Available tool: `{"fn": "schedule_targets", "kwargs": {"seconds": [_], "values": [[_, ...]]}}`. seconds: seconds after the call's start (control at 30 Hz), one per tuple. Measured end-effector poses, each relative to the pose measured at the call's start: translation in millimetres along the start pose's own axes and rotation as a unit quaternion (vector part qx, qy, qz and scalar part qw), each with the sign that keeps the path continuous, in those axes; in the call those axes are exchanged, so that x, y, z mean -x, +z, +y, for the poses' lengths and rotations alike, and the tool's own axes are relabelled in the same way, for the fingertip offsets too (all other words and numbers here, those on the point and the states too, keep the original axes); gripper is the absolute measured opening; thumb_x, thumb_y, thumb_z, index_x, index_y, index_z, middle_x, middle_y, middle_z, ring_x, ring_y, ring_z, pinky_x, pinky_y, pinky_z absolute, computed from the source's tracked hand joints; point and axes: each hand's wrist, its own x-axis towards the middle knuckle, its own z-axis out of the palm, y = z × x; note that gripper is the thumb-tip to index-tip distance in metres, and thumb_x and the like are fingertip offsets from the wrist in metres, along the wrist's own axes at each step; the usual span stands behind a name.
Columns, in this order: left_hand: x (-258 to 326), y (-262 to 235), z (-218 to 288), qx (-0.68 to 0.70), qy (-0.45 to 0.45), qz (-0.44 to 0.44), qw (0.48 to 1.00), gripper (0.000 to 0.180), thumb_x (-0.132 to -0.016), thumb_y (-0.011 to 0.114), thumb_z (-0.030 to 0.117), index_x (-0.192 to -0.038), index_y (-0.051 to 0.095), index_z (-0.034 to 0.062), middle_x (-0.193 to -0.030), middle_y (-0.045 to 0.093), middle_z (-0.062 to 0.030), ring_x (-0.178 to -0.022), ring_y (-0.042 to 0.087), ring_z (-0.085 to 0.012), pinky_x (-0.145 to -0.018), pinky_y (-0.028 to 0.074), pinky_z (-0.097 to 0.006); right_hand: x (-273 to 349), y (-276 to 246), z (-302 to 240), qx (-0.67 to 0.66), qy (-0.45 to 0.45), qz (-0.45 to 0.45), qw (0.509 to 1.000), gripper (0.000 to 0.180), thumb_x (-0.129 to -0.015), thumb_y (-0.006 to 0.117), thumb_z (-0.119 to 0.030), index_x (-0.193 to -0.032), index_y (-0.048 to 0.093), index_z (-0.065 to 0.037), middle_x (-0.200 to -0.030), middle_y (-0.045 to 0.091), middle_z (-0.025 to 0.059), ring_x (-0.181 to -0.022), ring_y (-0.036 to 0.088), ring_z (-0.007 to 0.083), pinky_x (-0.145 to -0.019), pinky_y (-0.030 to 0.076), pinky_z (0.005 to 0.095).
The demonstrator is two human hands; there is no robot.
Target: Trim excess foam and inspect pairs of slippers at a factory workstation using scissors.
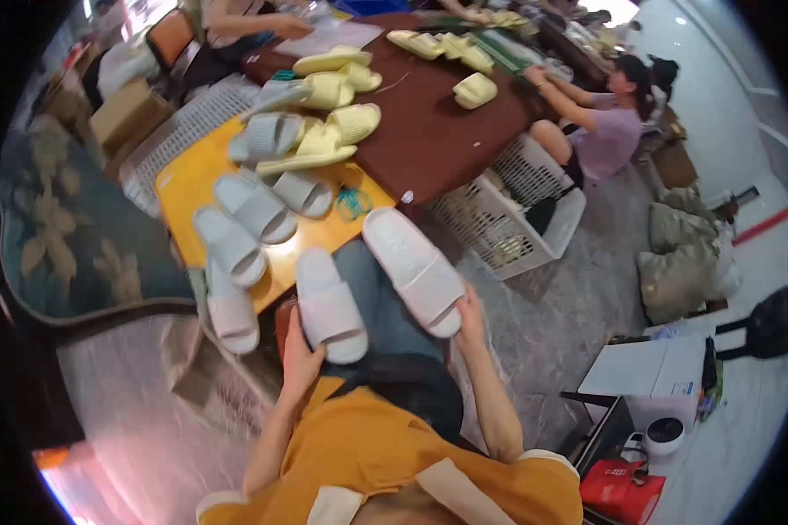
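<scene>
My left hand [301, 357] grips a pale white slipper [331, 311] by its side near the open toe end, thumb on the edge. In my right hand [470, 322] is a second white slipper [418, 273], held at its outer edge near the toe end. Both slippers hover above my lap, soles down and apart from each other. Left of them, several pale grey-white slippers [254, 208] lie on the yellow tabletop [182, 179], one pale slipper [231, 312] overhanging its near edge. Small teal scissors [352, 204] rest by the table's right corner.
Yellow slippers [333, 140] crowd the join with a dark red table [420, 131]. A white plastic basket [517, 236] stands right of it, beside a seated person [608, 127]. A patterned chair [87, 236] is at left; a white box [643, 367] and red bag [623, 490] are lower right.
</scene>
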Motion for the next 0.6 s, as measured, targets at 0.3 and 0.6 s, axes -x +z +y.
{"fn": "schedule_targets", "kwargs": {"seconds": [0.3, 0.6], "values": [[-35.4, -69.4, 6.1, 0.276, -0.063, 0.037, 0.958, 0.037, -0.099, 0.047, 0.007, -0.134, 0.056, -0.0015, -0.133, 0.059, -0.0097, -0.123, 0.053, -0.0183, -0.108, 0.037, -0.030, 16.7, 21.3, -115.4, 0.258, -0.095, -0.178, 0.945, 0.037, -0.091, 0.060, -0.006, -0.128, 0.064, -0.003, -0.125, 0.066, 0.0071, -0.115, 0.059, 0.0163, -0.101, 0.044, 0.0297], [-29.0, -75.1, 77.8, 0.267, 0.048, -0.183, 0.945, 0.035, -0.094, 0.049, 0.013, -0.123, 0.063, -0.0015, -0.124, 0.064, -0.0126, -0.123, 0.053, -0.0215, -0.107, 0.038, -0.033, 30.3, 51.8, -146.8, 0.343, -0.089, -0.329, 0.875, 0.035, -0.085, 0.060, -0.005, -0.119, 0.068, -0.002, -0.117, 0.068, 0.0107, -0.114, 0.061, 0.0200, -0.100, 0.044, 0.0307]]}}
